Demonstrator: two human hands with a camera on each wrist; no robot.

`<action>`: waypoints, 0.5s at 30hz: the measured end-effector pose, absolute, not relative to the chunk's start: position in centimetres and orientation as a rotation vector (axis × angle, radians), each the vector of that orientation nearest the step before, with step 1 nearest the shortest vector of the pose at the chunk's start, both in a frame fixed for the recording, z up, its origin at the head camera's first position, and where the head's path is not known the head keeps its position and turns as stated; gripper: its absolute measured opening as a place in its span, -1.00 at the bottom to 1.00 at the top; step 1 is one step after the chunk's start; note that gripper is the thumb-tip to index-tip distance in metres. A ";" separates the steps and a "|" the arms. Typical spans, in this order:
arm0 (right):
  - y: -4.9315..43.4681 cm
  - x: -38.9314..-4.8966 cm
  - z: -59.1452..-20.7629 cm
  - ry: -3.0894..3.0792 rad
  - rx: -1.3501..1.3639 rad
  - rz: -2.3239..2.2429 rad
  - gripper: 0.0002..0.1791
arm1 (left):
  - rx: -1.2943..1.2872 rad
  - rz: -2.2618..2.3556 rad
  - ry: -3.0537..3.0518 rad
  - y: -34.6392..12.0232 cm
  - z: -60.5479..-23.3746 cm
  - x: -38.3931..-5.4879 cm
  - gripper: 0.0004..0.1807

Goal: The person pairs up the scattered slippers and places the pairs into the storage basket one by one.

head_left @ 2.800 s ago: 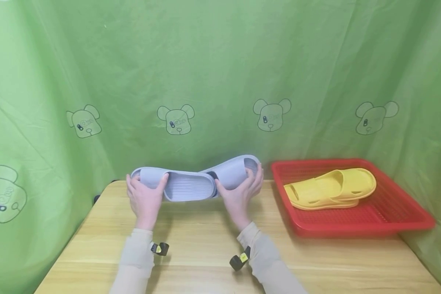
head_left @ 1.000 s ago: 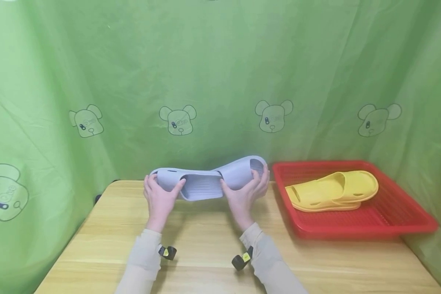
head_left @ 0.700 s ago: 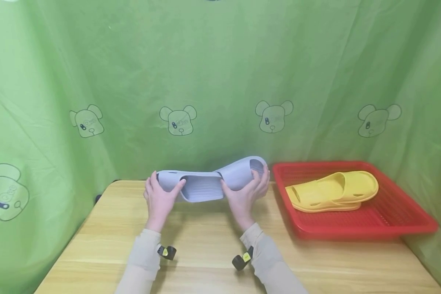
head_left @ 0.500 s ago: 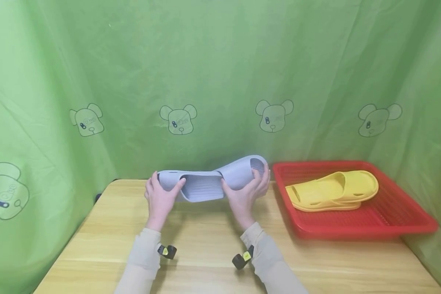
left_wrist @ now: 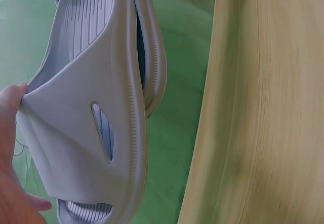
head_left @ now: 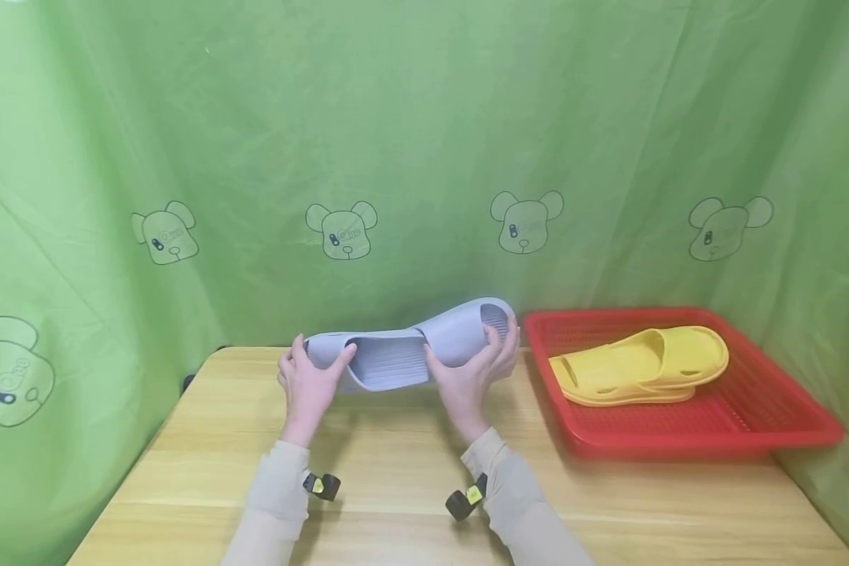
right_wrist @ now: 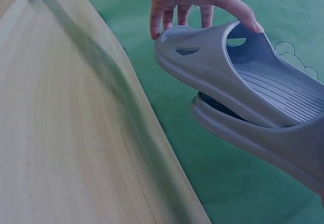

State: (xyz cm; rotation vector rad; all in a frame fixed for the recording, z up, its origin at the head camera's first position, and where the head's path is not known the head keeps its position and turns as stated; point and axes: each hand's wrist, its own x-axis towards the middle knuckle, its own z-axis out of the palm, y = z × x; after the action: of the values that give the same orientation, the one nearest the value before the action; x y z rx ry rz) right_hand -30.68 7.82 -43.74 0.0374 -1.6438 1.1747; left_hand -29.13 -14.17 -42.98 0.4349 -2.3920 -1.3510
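Two pale blue-grey slide slippers are held end to end above the table's back edge in the head view. My left hand [head_left: 310, 385] grips the left slipper [head_left: 391, 363] by its strap, thumb on the strap's edge and fingers at the toe. My right hand [head_left: 470, 373] grips the right slipper [head_left: 456, 332] the same way, its toe tilted up to the right. The left slipper's heel end is hidden at the right slipper's strap opening. In the right wrist view the right slipper [right_wrist: 207, 62] overlaps the other slipper [right_wrist: 238, 138].
A red plastic basket [head_left: 679, 452] stands on the right of the wooden table [head_left: 396, 479]. Inside it lies a pair of yellow slippers [head_left: 637, 365], one partly over the other. A green curtain [head_left: 424, 118] with bear-head prints hangs behind and at both sides.
Since the first frame, my left hand and the left slipper have moved right, and that slipper's heel has gone from view at the right strap. Over the last half second almost nothing has shifted.
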 end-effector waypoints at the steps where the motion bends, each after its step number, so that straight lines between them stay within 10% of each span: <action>1: 7.8 -30.7 -43.7 -1.644 0.041 1.171 0.02 | 0.435 -1.355 -2.393 -14.1 -43.0 -29.1 0.36; 15: 7.4 -30.6 -43.9 -1.650 0.060 1.117 0.02 | 0.415 -1.330 -2.439 -14.0 -42.8 -29.0 0.35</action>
State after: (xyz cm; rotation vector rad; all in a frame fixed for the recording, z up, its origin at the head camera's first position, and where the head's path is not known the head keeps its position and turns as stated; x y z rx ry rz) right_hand -30.56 7.37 -43.94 0.0602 -1.6500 1.1169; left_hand -29.04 -13.98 -42.82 0.4151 -2.4386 -1.3296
